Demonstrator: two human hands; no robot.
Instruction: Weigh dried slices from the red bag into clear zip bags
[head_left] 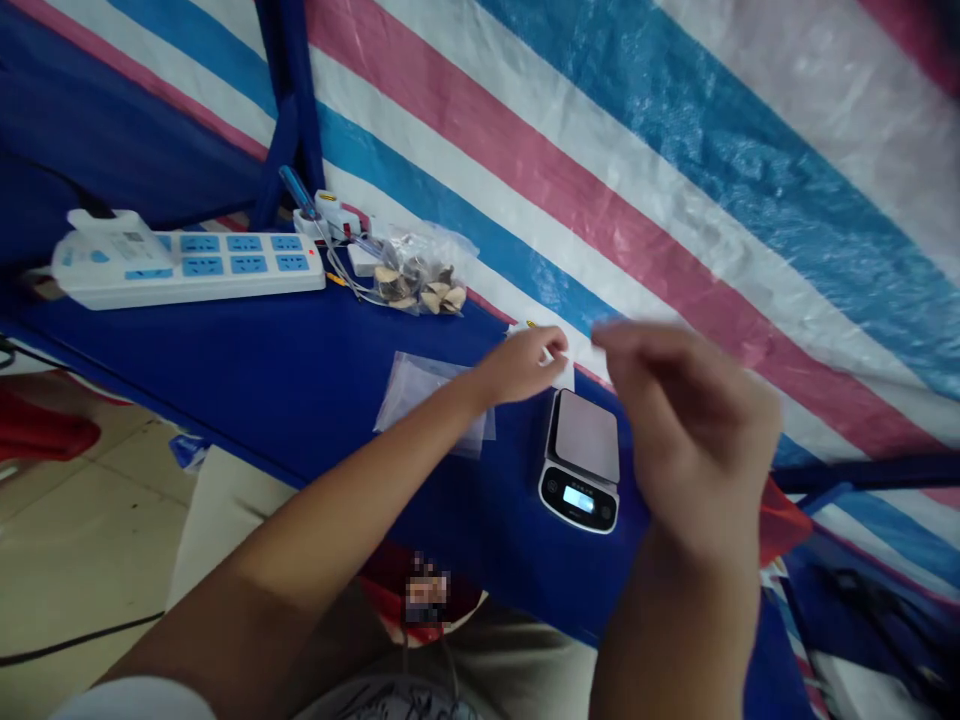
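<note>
My left hand [521, 365] reaches over the blue table [285, 370], its fingers pinched on a small white piece [562, 362] just beyond the digital scale [581, 460]. My right hand [690, 430] hovers above and to the right of the scale, blurred by motion, with its fingers curled and pinched toward the same white piece; what it holds is unclear. The scale's display is lit and its plate is bare. Flat clear plastic bags [424, 395] lie under my left forearm.
A white power strip [180, 265] with blue sockets lies at the left. Beside it are a blue-handled screwdriver [300, 195], small white parts and a clear bag of brown pieces [420, 275]. A striped tarp [675, 170] hangs behind the table. The floor lies at lower left.
</note>
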